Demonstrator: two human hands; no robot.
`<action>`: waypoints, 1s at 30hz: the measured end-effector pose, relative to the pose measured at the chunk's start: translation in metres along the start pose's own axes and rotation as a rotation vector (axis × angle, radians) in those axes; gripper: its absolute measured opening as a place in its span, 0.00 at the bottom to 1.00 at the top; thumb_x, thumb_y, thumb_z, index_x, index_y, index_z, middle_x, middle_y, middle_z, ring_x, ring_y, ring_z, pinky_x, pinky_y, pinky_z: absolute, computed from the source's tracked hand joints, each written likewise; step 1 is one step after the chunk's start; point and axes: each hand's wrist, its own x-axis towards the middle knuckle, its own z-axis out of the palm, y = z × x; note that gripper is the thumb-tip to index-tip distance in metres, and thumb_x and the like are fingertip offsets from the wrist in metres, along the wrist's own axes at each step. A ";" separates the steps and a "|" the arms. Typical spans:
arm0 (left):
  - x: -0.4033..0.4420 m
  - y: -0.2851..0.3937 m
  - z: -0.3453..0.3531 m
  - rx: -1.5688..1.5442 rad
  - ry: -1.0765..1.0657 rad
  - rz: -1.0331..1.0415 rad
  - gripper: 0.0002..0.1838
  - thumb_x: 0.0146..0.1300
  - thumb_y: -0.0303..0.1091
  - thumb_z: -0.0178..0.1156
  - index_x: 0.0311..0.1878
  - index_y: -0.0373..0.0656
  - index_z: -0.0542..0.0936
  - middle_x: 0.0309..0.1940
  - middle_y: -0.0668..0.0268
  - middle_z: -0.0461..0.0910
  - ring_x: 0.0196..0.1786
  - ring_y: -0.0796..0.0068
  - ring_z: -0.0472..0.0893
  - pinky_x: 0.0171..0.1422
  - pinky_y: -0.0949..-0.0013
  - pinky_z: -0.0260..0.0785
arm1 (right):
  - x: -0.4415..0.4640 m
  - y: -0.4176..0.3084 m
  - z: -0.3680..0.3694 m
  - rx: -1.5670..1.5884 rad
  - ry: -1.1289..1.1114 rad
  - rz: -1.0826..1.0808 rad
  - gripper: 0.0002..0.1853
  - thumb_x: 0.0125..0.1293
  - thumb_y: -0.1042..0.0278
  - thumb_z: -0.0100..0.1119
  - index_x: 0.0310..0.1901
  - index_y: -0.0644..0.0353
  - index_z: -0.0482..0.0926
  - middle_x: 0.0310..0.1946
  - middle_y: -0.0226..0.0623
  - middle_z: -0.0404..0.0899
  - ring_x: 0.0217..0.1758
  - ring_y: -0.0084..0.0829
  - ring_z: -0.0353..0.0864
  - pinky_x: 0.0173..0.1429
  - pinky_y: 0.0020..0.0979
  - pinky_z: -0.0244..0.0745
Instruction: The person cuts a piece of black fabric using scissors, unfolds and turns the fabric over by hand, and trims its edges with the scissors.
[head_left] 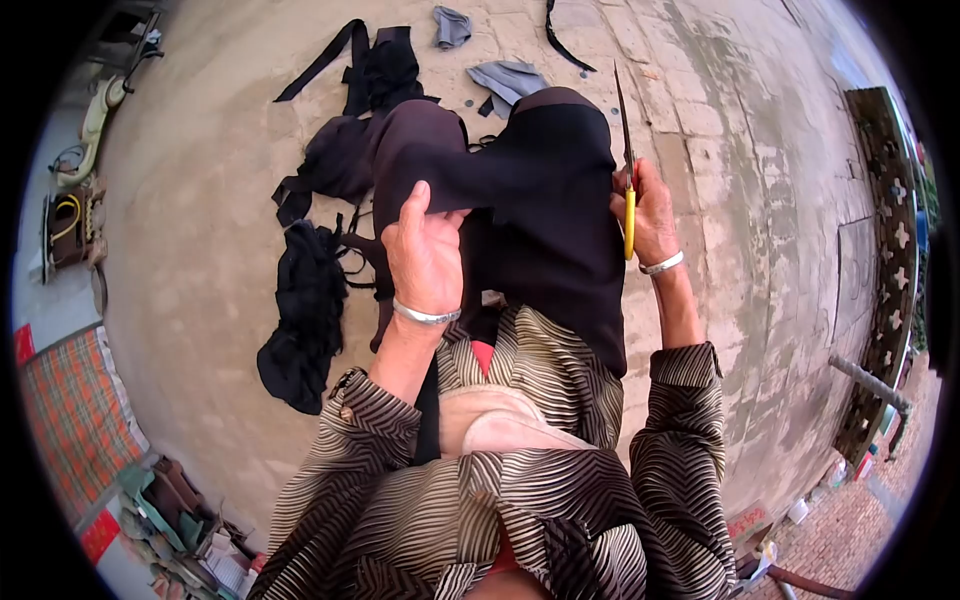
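Black cloth (550,220) lies spread over my lap and knees. My left hand (425,255) is closed on an edge of this cloth, with the thumb on top and the fingers partly hidden. At the cloth's right side, my right hand (653,215) grips a pair of scissors (630,222) by the yellow handles. The long, narrow blades point away from me and look closed. Both wrists wear silver bangles.
A crumpled black cloth heap (303,315) lies on the ground to the left. Farther off are black fabric pieces with straps (392,65), grey scraps (508,78) and a black strip (565,38). A checked cloth (80,415) hangs at far left; a patterned wall (893,240) stands right.
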 end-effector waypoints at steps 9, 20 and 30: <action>0.000 0.008 0.000 0.367 0.114 0.214 0.14 0.68 0.38 0.58 0.41 0.34 0.82 0.45 0.62 0.83 0.47 0.73 0.81 0.56 0.66 0.70 | -0.014 -0.049 0.003 -0.117 0.151 -0.057 0.20 0.49 0.82 0.60 0.46 0.61 0.71 0.24 0.36 0.68 0.25 0.31 0.66 0.31 0.30 0.65; -0.030 0.113 0.068 0.669 0.165 0.798 0.11 0.67 0.28 0.57 0.40 0.27 0.83 0.41 0.56 0.84 0.43 0.70 0.84 0.48 0.68 0.77 | -0.080 -0.159 -0.046 -0.066 0.253 -0.161 0.26 0.46 0.87 0.52 0.52 0.66 0.70 0.27 0.31 0.66 0.30 0.24 0.67 0.38 0.23 0.67; 0.023 0.019 -0.002 0.318 -0.073 -0.285 0.12 0.67 0.35 0.59 0.37 0.33 0.82 0.32 0.57 0.84 0.34 0.66 0.84 0.45 0.61 0.78 | -0.099 -0.107 -0.036 -0.370 0.181 0.176 0.16 0.56 0.82 0.57 0.49 0.66 0.74 0.28 0.46 0.76 0.30 0.38 0.78 0.36 0.32 0.72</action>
